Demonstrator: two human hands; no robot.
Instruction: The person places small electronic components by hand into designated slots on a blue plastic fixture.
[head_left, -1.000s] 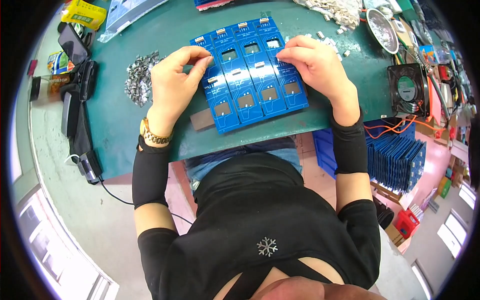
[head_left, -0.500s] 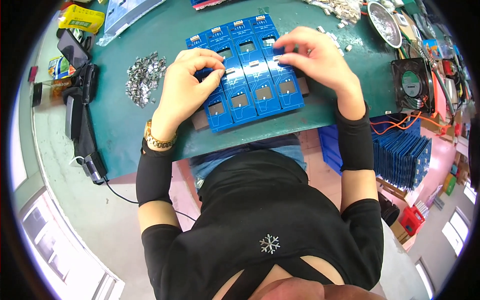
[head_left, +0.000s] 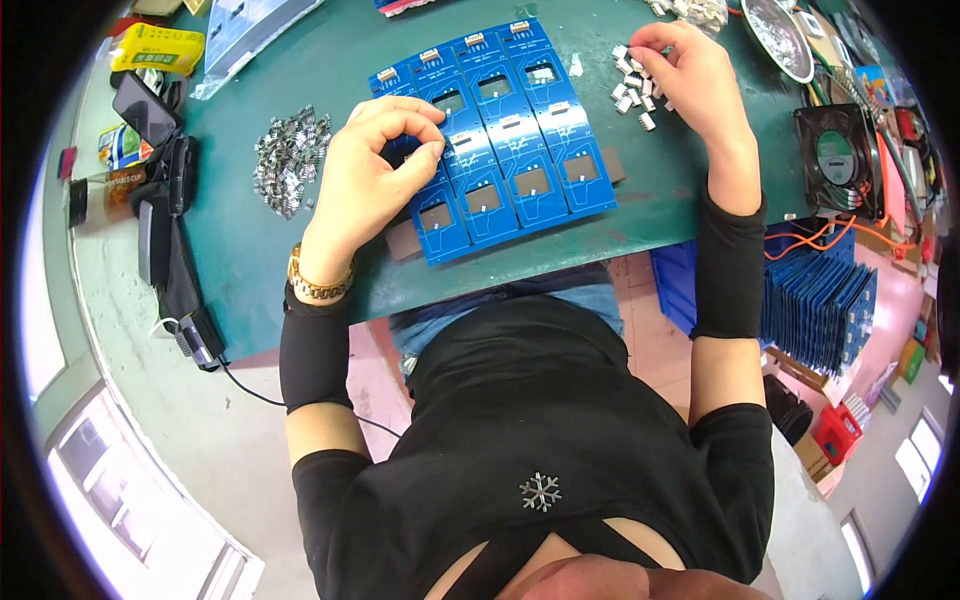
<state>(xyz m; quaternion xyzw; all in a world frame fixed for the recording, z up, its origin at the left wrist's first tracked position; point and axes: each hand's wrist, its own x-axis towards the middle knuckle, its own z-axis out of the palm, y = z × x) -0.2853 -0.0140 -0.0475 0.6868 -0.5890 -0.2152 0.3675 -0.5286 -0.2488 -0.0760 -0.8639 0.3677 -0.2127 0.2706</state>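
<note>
A blue circuit board panel (head_left: 505, 160) with rectangular cutouts lies tilted on the green table. White connectors (head_left: 476, 41) stand along its far edge and across its middle row. My left hand (head_left: 380, 170) lies over the panel's left side, thumb and forefinger curled together by the middle row; whatever is between them is hidden. Right of the panel, my right hand (head_left: 695, 85) reaches into a loose group of white connectors (head_left: 628, 100), its thumb and forefinger closed on one of them at the far side.
A heap of small metallic pin parts (head_left: 290, 160) lies left of the panel. A metal bowl (head_left: 778, 38) and a black fan (head_left: 838, 160) stand at the right. A blue tray (head_left: 255, 35) is at the far left. Stacked blue boards (head_left: 820, 310) sit below the table's right side.
My right hand has moved from above the panel's right column to the loose connectors at the far right. My left hand stays in nearly the same place on the panel.
</note>
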